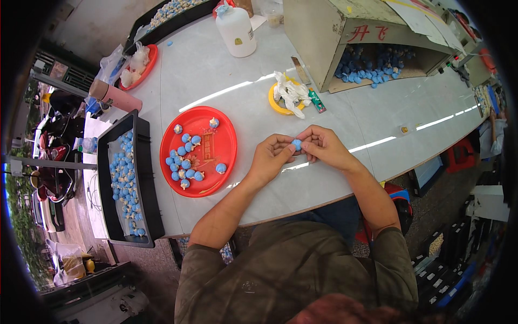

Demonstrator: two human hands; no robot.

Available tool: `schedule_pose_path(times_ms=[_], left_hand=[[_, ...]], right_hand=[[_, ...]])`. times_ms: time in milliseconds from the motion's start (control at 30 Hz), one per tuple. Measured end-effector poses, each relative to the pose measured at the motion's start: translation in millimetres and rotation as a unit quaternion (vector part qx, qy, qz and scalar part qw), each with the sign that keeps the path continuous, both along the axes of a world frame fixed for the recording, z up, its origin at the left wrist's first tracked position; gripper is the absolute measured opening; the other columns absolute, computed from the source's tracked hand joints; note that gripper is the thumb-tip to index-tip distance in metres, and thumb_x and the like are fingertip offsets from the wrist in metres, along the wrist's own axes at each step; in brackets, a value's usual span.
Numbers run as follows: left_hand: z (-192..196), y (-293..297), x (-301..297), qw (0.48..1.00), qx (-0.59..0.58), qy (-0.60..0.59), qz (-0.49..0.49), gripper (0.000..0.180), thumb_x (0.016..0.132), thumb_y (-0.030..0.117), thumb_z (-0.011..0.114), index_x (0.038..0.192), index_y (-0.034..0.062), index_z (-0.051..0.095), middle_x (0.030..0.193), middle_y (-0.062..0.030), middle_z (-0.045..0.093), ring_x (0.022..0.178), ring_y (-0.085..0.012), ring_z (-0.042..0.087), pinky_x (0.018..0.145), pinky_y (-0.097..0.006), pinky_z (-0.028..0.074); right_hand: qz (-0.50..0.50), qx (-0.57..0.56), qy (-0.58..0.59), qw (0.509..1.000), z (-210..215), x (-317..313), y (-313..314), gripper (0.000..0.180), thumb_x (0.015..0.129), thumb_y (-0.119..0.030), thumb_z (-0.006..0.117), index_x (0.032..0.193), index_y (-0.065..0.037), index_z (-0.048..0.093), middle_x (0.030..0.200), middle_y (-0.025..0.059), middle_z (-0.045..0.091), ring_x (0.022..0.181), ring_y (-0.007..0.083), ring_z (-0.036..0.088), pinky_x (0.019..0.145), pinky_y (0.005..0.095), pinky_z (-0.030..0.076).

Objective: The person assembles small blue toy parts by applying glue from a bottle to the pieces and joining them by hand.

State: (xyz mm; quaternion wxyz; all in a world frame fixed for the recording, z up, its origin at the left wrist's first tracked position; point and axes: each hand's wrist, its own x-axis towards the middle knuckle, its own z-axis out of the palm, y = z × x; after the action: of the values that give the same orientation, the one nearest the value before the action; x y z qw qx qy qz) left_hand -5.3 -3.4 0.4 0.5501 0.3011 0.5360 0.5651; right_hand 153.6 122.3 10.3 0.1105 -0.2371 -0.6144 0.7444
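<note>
Between the fingertips of both my hands is a small round blue piece (pixel 297 144), held above the table's near part. My left hand (pixel 271 157) pinches it from the left, thumb and fingers closed. My right hand (pixel 327 148) closes on it from the right, with thumb and forefinger touching it. The fingers cover part of the piece. To the left of my left hand lies a red plate (pixel 229 127) with several similar blue balls (pixel 186 163), some showing cream-coloured parts.
At the table's left edge stands a black tray (pixel 154 216) of blue pieces. Beyond my hands are a yellow ring (pixel 273 106) with crumpled white tissue (pixel 291 93), a white bottle (pixel 236 32) and a metal box (pixel 315 38) holding blue pieces. A pink flask (pixel 118 97) lies far left.
</note>
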Motion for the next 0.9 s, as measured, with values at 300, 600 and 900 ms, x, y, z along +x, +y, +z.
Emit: schedule_pose_path(times_ms=[300,600,900], left_hand=[[-0.5,0.0,-1.1,0.999,0.002,-0.021,0.024,0.023,0.09,0.005,0.064,0.11,-0.0042,0.058,0.1,-0.012,0.066,0.089,-0.0139,0.066,0.073,-0.023,0.054],[-6.4,0.4,0.9,1.0,-0.01,0.018,0.011,0.021,0.089,0.002,0.064,0.107,-0.0081,0.061,0.099,-0.0141,0.067,0.09,-0.017,0.067,0.079,-0.026,0.057],[-7.0,0.0,5.2,0.999,0.006,0.042,0.023,0.018,0.088,-0.002,0.063,0.105,-0.0085,0.062,0.097,-0.0143,0.068,0.089,-0.015,0.067,0.078,-0.024,0.055]], right_hand=[[0.014,0.011,-0.001,1.0,1.7,0.5,-0.1,0.018,0.092,-0.009,0.059,0.106,0.001,0.056,0.082,0.0029,0.061,0.065,0.0058,0.055,0.054,0.0202,0.046],[0.023,0.015,-0.015,1.0,0.5,0.4,-2.0,0.009,0.092,-0.006,0.057,0.099,0.0,0.055,0.081,0.0046,0.062,0.063,0.0061,0.055,0.053,0.0206,0.045],[0.025,0.034,-0.017,0.999,-3.2,-0.6,-2.8,0.007,0.09,-0.001,0.054,0.097,0.001,0.054,0.079,0.0049,0.061,0.064,0.0067,0.055,0.055,0.0223,0.045]])
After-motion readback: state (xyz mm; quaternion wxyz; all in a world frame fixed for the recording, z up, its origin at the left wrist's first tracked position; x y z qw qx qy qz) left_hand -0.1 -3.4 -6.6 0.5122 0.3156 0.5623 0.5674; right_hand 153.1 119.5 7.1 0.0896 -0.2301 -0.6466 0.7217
